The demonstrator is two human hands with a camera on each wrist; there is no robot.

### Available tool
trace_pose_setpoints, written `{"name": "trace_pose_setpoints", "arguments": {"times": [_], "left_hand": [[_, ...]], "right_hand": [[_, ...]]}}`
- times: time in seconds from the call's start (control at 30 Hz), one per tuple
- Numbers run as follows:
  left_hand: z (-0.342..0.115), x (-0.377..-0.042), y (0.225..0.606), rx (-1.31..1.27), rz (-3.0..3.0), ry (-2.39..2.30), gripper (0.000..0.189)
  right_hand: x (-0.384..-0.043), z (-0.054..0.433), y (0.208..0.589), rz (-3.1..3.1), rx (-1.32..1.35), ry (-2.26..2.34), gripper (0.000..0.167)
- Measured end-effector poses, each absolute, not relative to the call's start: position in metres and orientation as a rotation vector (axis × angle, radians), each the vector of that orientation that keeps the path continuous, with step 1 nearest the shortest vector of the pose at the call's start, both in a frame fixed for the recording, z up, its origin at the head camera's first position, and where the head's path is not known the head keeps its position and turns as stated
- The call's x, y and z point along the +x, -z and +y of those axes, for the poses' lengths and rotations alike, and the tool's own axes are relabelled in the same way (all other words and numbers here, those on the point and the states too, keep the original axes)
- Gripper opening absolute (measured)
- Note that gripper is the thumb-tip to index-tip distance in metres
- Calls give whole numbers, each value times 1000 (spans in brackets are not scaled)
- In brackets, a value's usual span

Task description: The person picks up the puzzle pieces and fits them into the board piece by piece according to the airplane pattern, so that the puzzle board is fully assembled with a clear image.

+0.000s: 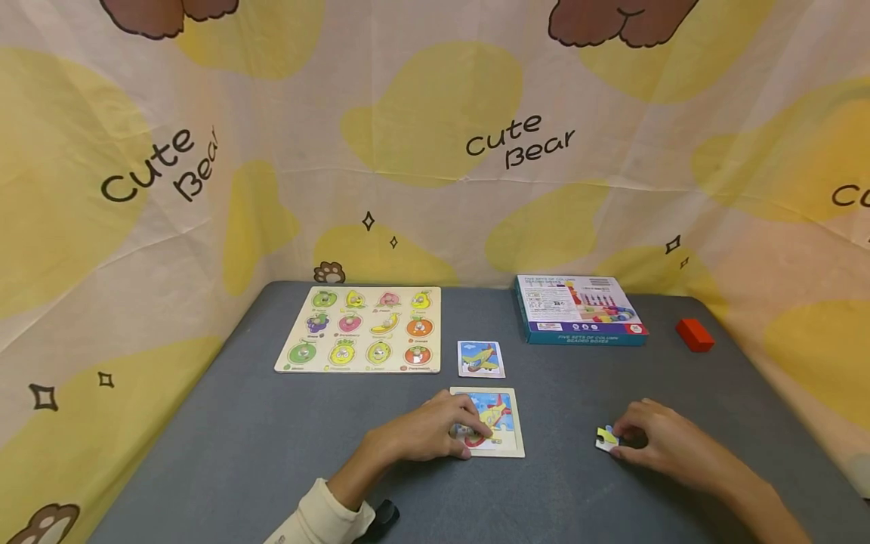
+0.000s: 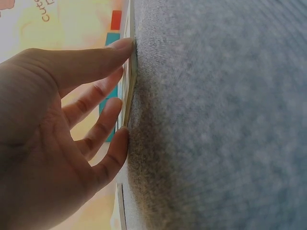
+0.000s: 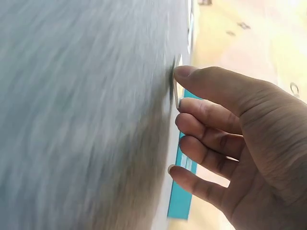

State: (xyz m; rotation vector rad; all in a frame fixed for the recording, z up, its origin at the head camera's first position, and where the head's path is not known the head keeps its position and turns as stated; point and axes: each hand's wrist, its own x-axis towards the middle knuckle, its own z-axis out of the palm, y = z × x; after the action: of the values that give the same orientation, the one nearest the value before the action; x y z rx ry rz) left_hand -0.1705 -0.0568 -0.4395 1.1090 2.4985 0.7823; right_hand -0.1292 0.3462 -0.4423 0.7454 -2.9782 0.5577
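My left hand (image 1: 435,427) rests on a small square wooden jigsaw board (image 1: 518,446) showing a yellow and red airplane. Its fingers lie over the left part of the picture and the thumb touches near the lower left edge, partly hiding the picture. In the left wrist view the fingers (image 2: 103,132) are spread and slightly bent against the board's edge. To the right, just above the table, my right hand (image 1: 659,438) pinches a jigsaw piece (image 1: 605,439), yellow-green and white, between thumb and forefinger. The right wrist view shows the piece edge-on, as a thin strip (image 3: 176,91).
A picture card (image 1: 481,359) of the airplane lies behind the board. Further back are a wooden fruit puzzle (image 1: 363,332) at left, a flat toy box (image 1: 581,310) and a red block (image 1: 695,335) at right. A printed cloth hangs around the grey table (image 1: 224,461).
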Motion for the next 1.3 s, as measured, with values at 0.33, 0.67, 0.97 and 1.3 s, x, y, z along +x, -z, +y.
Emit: {"name": "trace_pose_setpoints", "arguments": {"times": [0.33, 0.67, 0.97, 1.3], "left_hand": [[-58, -170, 440, 1110, 2483, -806, 33], [-57, -171, 439, 1105, 2487, -781, 33], [-58, -172, 439, 1114, 2489, -748, 32], [-56, -174, 441, 1107, 2495, -743, 33]], "right_hand": [[-142, 294, 435, -2956, 912, -515, 17], [-154, 247, 428, -2997, 1021, -464, 18], [-161, 226, 429, -2966, 1123, -449, 22], [-163, 216, 430, -2941, 1169, -493, 19]]}}
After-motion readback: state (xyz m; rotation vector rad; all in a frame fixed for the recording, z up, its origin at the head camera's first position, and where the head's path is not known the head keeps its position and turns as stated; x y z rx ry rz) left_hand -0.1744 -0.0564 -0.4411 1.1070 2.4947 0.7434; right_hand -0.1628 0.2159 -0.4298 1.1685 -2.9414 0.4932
